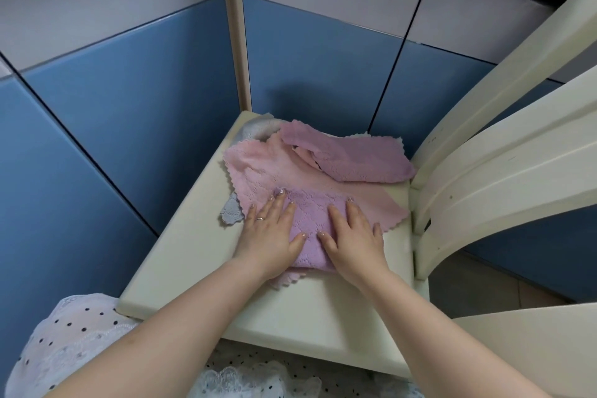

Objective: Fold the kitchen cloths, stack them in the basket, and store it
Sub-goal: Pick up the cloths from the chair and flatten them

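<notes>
Head view shows a cream chair seat [181, 271] bearing a pink cloth [258, 168]; on that cloth lies a folded lilac cloth [311, 220]; left hand [269, 233] and right hand [353, 241] press it flat, fingers straight.

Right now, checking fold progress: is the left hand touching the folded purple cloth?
Touching. The head view shows the left hand lying flat on the folded purple cloth, thumb and fingers overlapping its left edge.
</notes>
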